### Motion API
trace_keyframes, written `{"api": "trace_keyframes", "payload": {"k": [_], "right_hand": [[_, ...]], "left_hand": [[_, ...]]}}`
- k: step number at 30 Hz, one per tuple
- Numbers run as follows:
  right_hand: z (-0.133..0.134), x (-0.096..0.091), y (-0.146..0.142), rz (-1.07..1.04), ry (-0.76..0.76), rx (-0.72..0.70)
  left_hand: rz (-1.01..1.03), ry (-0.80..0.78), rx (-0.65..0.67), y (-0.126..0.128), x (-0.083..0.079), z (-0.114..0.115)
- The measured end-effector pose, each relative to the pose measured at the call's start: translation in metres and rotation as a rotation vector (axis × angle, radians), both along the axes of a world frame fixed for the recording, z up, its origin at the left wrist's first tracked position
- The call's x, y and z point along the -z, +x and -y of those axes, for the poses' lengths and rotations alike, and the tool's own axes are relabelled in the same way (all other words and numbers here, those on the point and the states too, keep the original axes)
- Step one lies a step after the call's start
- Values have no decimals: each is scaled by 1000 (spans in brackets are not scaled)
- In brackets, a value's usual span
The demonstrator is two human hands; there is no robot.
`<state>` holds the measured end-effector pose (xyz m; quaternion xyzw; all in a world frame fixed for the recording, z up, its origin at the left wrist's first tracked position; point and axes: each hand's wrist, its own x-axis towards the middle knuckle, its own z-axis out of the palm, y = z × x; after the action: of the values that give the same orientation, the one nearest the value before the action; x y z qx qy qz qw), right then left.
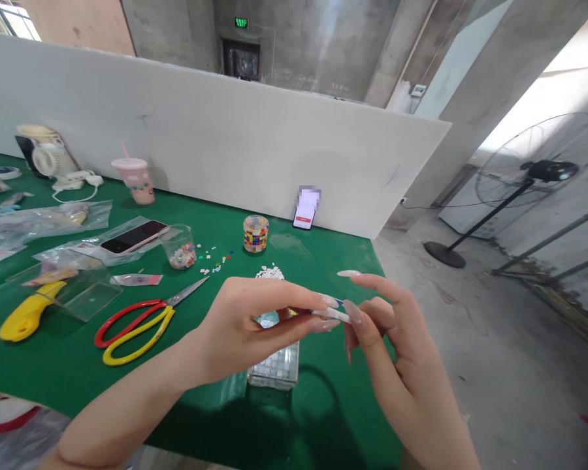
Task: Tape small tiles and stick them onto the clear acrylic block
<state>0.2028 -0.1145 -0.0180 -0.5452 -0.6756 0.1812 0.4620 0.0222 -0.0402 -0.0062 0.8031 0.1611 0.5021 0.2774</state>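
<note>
A white board [215, 134] lines the far edge of the green worktop [208, 219]; past the right edge, a fan [546, 171] stands on grey floor [475, 346].

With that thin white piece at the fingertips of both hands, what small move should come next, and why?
I'd probably settle the thin white piece in the left hand before easing the right hand away: both hands' fingertips seem to meet on it above the table, so releasing early might drop it.
</note>
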Motion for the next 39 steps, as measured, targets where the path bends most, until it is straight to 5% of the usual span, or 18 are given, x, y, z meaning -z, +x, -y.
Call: {"api": "trace_keyframes", "payload": {"k": [16,27,39], "right_hand": [[0,2,-2,32,41,16],[1,4,-3,64,50,34],[-8,9,-13,-111,154,64]], "left_hand": [[-14,-25,7,-1,1,1],[-15,-286,21,2,-2,3],[249,-658,224,10,11,-8]]}}
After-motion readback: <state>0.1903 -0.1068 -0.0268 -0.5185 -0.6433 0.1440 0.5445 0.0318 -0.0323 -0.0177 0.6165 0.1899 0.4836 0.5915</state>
